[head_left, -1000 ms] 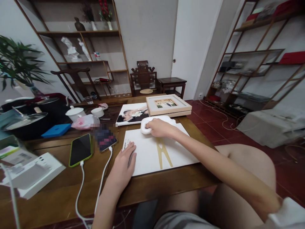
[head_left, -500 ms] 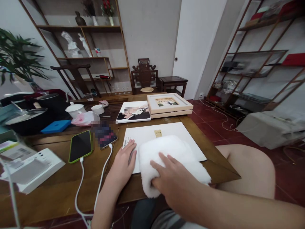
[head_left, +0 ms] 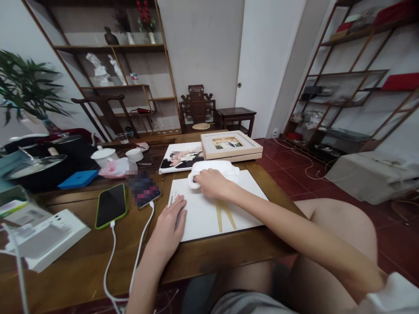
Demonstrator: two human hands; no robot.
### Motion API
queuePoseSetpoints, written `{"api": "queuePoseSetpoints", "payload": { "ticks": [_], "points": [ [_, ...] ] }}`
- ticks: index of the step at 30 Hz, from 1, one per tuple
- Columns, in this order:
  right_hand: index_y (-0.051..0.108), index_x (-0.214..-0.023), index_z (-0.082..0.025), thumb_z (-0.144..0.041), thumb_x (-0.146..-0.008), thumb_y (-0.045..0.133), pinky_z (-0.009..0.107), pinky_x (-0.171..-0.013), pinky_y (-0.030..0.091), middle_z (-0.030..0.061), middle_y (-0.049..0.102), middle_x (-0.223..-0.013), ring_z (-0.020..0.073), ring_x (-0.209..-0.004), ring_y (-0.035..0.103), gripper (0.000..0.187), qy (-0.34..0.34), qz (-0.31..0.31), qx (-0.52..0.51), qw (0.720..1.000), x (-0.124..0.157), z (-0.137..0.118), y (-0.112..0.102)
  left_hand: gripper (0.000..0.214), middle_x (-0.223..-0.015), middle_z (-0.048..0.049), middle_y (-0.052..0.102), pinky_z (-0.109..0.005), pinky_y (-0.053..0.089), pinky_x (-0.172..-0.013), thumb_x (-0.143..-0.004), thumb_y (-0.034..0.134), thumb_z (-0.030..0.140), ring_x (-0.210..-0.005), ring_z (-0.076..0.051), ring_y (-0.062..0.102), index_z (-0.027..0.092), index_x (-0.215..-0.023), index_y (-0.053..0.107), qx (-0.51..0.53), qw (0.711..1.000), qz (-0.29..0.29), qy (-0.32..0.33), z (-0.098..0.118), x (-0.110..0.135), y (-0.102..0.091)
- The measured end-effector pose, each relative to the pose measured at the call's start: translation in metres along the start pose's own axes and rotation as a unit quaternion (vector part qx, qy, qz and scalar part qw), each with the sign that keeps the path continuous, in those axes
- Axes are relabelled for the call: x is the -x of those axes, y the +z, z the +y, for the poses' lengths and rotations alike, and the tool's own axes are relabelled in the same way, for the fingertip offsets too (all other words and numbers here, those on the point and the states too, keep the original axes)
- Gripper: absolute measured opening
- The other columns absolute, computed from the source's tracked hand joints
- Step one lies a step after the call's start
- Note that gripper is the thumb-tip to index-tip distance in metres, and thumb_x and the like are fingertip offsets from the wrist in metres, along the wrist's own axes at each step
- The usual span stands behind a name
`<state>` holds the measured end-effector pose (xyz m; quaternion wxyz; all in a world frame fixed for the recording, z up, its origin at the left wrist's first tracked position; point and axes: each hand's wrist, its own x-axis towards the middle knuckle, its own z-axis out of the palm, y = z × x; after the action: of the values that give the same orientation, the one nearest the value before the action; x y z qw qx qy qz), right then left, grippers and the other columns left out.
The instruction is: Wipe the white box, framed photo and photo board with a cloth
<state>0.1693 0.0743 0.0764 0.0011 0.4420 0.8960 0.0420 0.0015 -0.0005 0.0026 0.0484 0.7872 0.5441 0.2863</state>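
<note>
A flat white panel (head_left: 199,220) lies on the wooden table in front of me, with a barcode label at its left edge and two tan strips on its face. My left hand (head_left: 170,218) rests flat on the panel's left edge, fingers extended. Toward the far edge, my right hand (head_left: 214,182) grips a fluffy white towel (head_left: 224,166) pressed on the panel. Its fingertips are partly hidden in the towel folds. Just beyond lie a white-edged photo panel (head_left: 181,158) and stacked light-wood picture frames (head_left: 232,146).
Left of the panel are a green-cased phone (head_left: 111,206) and a second phone (head_left: 145,192), both with white cables. Farther left stand an open white box (head_left: 59,240), a blue box (head_left: 78,179), a white teapot (head_left: 104,155) and a black pot (head_left: 39,168).
My right hand has pushed the towel away from me, from the panel's near edge to its far edge, uncovering the tan strips. My left hand has stayed at the left edge.
</note>
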Motion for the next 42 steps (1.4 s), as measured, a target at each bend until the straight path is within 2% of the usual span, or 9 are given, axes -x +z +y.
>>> {"api": "queuePoseSetpoints", "payload": {
  "ticks": [3,7,12,15,20,27,31,37,42],
  "points": [
    [0.065,-0.098,-0.013,-0.007,-0.079,0.046,0.032,-0.067,0.045,0.0143,0.067,-0.092,0.0254,-0.087,0.062,0.027,-0.026,-0.007,0.0,1.0,0.019,-0.01,-0.005,0.038,-0.127,-0.0187,0.057,-0.047,0.041,-0.101,-0.088,0.039,0.028,-0.122,-0.027,0.05,0.01,-0.113,0.06,0.005,1.0,-0.002,-0.002,0.0,0.0,0.0],
    [0.065,-0.091,-0.014,-0.009,-0.075,0.053,0.037,-0.069,0.047,0.0132,0.066,-0.088,0.0276,-0.085,0.062,0.02,-0.081,-0.031,0.003,0.996,0.072,-0.044,-0.007,0.037,-0.126,-0.0192,0.058,-0.047,0.041,-0.101,-0.087,0.039,0.027,-0.121,-0.028,0.051,0.009,-0.111,0.061,0.019,1.0,-0.007,0.002,-0.001,0.0,0.0],
    [0.067,-0.088,-0.017,-0.018,-0.077,0.057,0.054,-0.084,0.043,0.018,0.058,-0.119,0.041,-0.11,0.05,0.015,-0.104,-0.059,0.005,0.993,0.123,-0.073,0.001,0.038,-0.126,-0.0194,0.058,-0.047,0.039,-0.103,-0.087,0.039,0.027,-0.122,-0.028,0.05,0.008,-0.111,0.061,0.019,1.0,-0.006,-0.005,0.0,0.001,0.0],
    [0.065,-0.086,-0.018,-0.018,-0.076,0.057,0.048,-0.082,0.045,0.0155,0.061,-0.114,0.0358,-0.108,0.052,0.014,-0.097,-0.031,-0.032,0.994,0.117,-0.063,0.002,0.039,-0.126,-0.0207,0.058,-0.047,0.039,-0.103,-0.087,0.038,0.027,-0.123,-0.028,0.049,0.006,-0.112,0.061,0.015,1.0,-0.008,-0.006,0.0,0.001,0.001],
    [0.064,-0.096,-0.016,-0.009,-0.078,0.047,0.035,-0.067,0.045,0.0128,0.066,-0.089,0.0276,-0.088,0.06,0.025,-0.019,-0.025,-0.016,0.999,0.061,-0.027,-0.006,0.036,-0.127,-0.0169,0.058,-0.046,0.039,-0.103,-0.088,0.039,0.028,-0.123,-0.026,0.049,0.012,-0.113,0.06,0.019,1.0,-0.003,-0.002,-0.001,0.002,0.002],
    [0.063,-0.1,-0.013,-0.008,-0.08,0.046,0.033,-0.067,0.044,0.0149,0.065,-0.095,0.027,-0.088,0.062,0.027,-0.027,-0.002,-0.006,1.0,-0.001,-0.017,-0.004,0.04,-0.125,-0.0165,0.06,-0.044,0.043,-0.1,-0.091,0.031,0.027,-0.118,-0.024,0.055,0.012,-0.122,0.052,0.055,0.997,0.035,-0.034,0.002,0.002,-0.002],
    [0.064,-0.095,-0.016,-0.008,-0.08,0.047,0.035,-0.07,0.044,0.0113,0.066,-0.093,0.0267,-0.091,0.06,0.024,-0.091,-0.004,-0.01,0.996,0.018,-0.039,-0.002,0.044,-0.129,-0.0151,0.056,-0.04,0.041,-0.101,-0.093,0.028,0.029,-0.119,-0.023,0.053,0.011,-0.132,0.041,0.096,0.986,0.104,-0.088,0.009,0.003,-0.01],
    [0.063,-0.077,-0.019,-0.014,-0.078,0.055,0.039,-0.076,0.042,0.0103,0.065,-0.097,0.0278,-0.095,0.055,0.01,-0.249,0.01,-0.042,0.967,0.092,-0.06,0.001,0.045,-0.129,-0.0124,0.057,-0.038,0.04,-0.102,-0.093,0.031,0.034,-0.12,-0.023,0.053,0.011,-0.127,0.049,0.094,0.985,0.117,-0.09,0.016,0.004,-0.016],
    [0.065,-0.081,-0.018,-0.012,-0.076,0.053,0.032,-0.066,0.042,0.0106,0.065,-0.088,0.0229,-0.081,0.06,0.014,-0.181,-0.039,-0.044,0.982,0.105,-0.04,-0.007,0.039,-0.121,-0.011,0.063,-0.04,0.043,-0.1,-0.091,0.035,0.031,-0.114,-0.024,0.058,0.014,-0.116,0.06,0.071,0.996,0.046,-0.034,0.009,0.003,-0.008]
  ]
}}
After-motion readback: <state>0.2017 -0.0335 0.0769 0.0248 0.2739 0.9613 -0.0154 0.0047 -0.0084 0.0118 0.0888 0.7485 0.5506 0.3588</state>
